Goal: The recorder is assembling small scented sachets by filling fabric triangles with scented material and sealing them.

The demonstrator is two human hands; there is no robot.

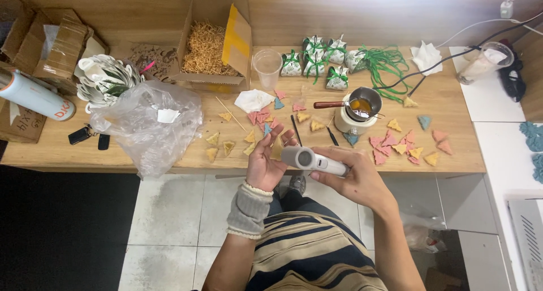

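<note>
- Head view: the right hand (353, 180) grips a grey handheld tool (314, 160) by its handle, closed around it, in front of the counter (452, 155) edge.
- The left hand (266, 158) is open, palm up, its fingers touching the tool's front end.
- Just beyond both hands lie coloured triangular pieces (399, 144) on the counter.
- Beyond the right hand stands a small metal pot (362, 104) on a white warmer (353, 123).
- Far left of the left hand lies a clear plastic bag (150, 124).
</note>
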